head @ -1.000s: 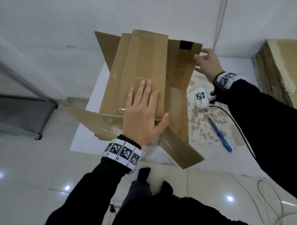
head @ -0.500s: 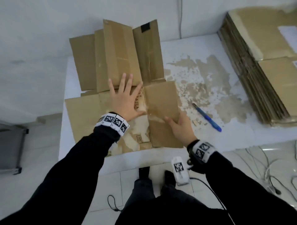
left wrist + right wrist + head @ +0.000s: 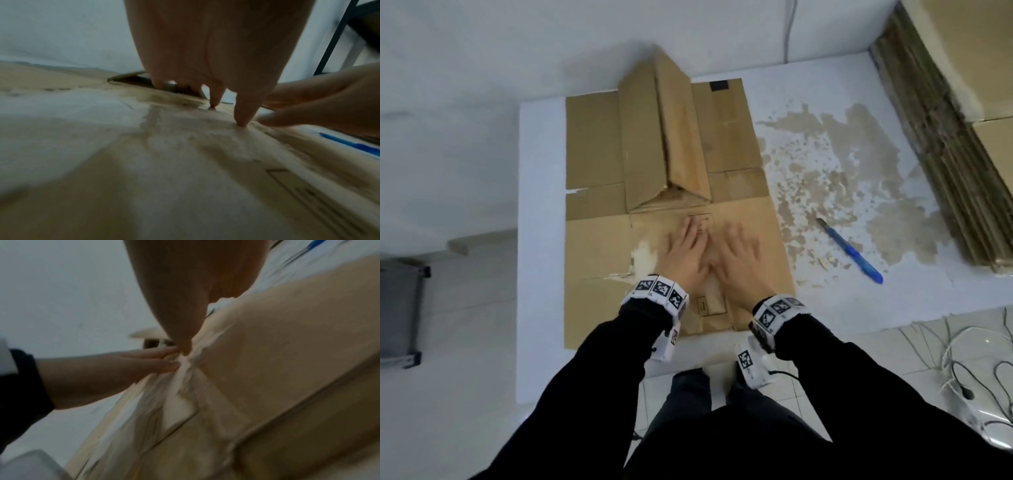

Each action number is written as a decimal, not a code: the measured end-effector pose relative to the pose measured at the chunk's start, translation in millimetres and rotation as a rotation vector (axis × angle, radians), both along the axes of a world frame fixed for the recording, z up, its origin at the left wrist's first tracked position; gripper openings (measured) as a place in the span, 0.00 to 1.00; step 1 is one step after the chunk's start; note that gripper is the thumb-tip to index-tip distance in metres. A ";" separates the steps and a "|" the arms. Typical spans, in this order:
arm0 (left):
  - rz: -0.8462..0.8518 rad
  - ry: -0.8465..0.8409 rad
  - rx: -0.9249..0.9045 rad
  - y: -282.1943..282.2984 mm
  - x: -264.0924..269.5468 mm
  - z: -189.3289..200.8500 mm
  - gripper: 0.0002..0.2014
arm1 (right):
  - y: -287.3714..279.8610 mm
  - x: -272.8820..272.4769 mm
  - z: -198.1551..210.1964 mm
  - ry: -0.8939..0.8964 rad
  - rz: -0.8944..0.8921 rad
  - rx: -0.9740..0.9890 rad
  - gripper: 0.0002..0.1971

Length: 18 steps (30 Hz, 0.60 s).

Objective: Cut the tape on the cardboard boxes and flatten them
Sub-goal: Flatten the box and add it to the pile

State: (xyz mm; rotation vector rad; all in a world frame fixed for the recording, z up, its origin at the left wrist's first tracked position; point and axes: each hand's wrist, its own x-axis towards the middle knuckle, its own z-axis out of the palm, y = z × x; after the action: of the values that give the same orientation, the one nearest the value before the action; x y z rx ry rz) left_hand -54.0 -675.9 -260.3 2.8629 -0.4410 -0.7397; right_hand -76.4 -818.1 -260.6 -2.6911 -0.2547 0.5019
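Observation:
A brown cardboard box [image 3: 599, 246] lies opened out on the white table [image 3: 541, 240]. Its far flaps [image 3: 664, 137] stand up in a tent-like ridge. My left hand [image 3: 685, 253] and right hand [image 3: 736, 260] lie side by side, palms down with straight fingers, pressing the near middle panel of the cardboard box [image 3: 185, 162]. The left wrist view shows fingertips [image 3: 242, 120] touching the board, and the right wrist view shows both hands meeting on the creased cardboard box [image 3: 267, 369]. A blue box cutter [image 3: 851, 250] lies on the table right of the box, held by nobody.
A tall stack of flattened cardboard [image 3: 945, 137] fills the table's right end. Brown paper scraps [image 3: 825, 164] are stuck to the tabletop beside the box. Cables [image 3: 945, 359] lie on the floor at right, a grey metal frame [image 3: 397, 308] at left.
The box has gone from standing half-open to lying spread on the table. My right hand came from the far flap to the near panel beside my left hand. The far flaps have risen.

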 end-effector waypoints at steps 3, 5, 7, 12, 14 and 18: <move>0.083 0.066 0.000 36.6 -9.8 -8.6 0.39 | 9.9 3.7 -14.1 0.057 0.137 -0.025 0.29; 0.204 0.088 -0.004 77.4 -18.2 -11.5 0.45 | -7.7 5.8 -21.7 0.030 0.067 -0.073 0.29; 0.267 0.068 0.018 114.9 -29.7 -13.8 0.49 | -28.9 4.8 -24.5 0.012 -0.028 -0.094 0.29; 0.317 -0.117 -0.036 122.9 -20.9 12.6 0.37 | -9.7 24.4 -2.1 -0.090 -0.166 -0.023 0.28; 0.330 -0.276 -0.123 103.2 10.2 27.9 0.23 | 20.3 53.7 6.5 -0.144 -0.071 0.032 0.25; 0.228 -0.223 -0.086 76.1 97.1 20.3 0.26 | 72.5 135.2 2.8 -0.031 0.080 -0.034 0.27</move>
State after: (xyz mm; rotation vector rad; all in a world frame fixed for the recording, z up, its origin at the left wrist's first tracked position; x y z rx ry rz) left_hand 43.1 -599.8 -240.0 2.8591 -0.1621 -0.3565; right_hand 58.8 -745.6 -257.9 -2.7321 -0.3671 0.4921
